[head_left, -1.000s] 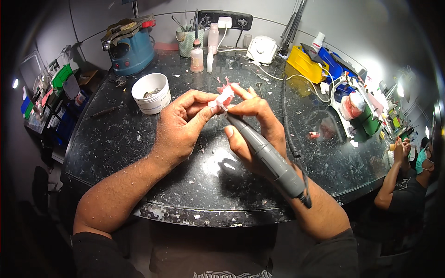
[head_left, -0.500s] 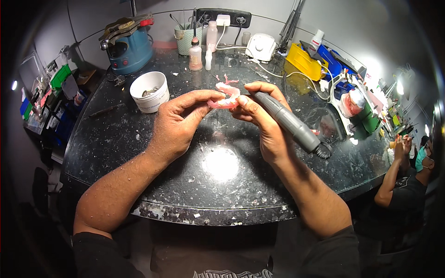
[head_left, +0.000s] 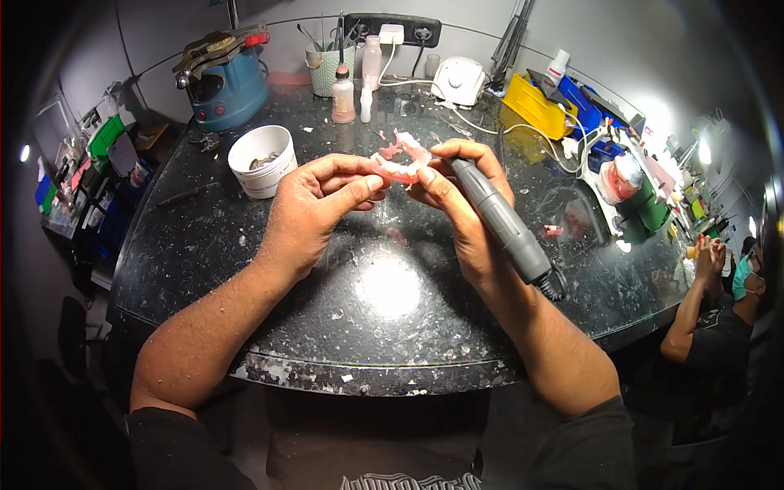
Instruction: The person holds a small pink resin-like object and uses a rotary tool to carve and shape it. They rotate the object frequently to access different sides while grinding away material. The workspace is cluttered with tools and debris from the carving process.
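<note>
A denture (head_left: 398,171), a curved pink base with pale teeth along it, is held above the black bench between my two hands. My left hand (head_left: 314,200) is closed on its left end, thumb and forefinger pinching it. On the other end rest the thumb and fingertips of my right hand (head_left: 469,204). That hand also grips a dark grey rotary handpiece (head_left: 505,220), which slants across it with its corded end toward me. The handpiece's front tip is hidden by my fingers.
A white tub (head_left: 263,175) with small items stands left on the black bench (head_left: 392,351). Bottles (head_left: 343,98), a tool cup (head_left: 331,72) and a white control box (head_left: 459,82) line the back. Yellow and blue bins (head_left: 535,106) stand right. A masked person (head_left: 710,318) sits far right.
The denture has turned and tilted up, showing more of its arch. My left fingers have shifted along its edge. The handpiece's corded end has swung down and slightly left.
</note>
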### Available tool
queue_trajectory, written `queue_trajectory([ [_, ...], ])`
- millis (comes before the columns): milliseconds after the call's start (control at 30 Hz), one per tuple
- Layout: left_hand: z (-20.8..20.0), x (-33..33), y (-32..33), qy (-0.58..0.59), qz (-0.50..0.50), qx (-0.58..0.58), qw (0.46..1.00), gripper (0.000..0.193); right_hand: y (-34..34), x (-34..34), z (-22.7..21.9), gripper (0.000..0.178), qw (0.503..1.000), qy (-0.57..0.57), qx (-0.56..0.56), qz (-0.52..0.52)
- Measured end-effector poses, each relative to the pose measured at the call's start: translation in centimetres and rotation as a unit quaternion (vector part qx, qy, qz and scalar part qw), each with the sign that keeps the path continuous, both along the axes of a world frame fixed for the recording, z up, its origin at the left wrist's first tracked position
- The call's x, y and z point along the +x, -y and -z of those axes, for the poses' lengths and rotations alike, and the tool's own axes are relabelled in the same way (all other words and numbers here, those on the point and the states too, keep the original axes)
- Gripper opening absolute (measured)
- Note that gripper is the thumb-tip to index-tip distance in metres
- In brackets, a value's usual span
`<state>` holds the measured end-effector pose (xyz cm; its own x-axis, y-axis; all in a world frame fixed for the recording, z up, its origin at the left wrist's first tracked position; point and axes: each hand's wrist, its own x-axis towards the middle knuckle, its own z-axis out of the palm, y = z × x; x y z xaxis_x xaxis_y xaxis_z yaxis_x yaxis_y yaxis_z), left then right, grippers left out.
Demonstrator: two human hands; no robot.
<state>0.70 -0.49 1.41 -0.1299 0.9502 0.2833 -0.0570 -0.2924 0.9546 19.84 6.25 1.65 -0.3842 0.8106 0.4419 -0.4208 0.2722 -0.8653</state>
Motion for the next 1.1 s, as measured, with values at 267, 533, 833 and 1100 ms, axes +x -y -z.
queue_trajectory([
  [267,0.0,-0.3,-0.2,0.064,0.01,-0.003,0.998,0.019,-0.1,0.1,0.1,0.025,0.999,0.019,0.034,-0.016],
  [533,-0.2,-0.1,-0.2,-0.076,-0.03,0.022,0.996,0.014,-0.5,0.1,0.5,0.035,0.998,0.044,0.055,0.005],
  [833,-0.6,0.4,-0.1,-0.058,-0.007,-0.046,0.997,0.031,-0.6,0.1,0.5,0.036,0.983,0.064,0.167,0.043],
  [1100,-0.4,-0.5,-0.3,0.072,-0.055,0.029,0.995,0.013,-0.5,0.2,0.2,0.027,0.975,0.085,0.161,0.127],
])
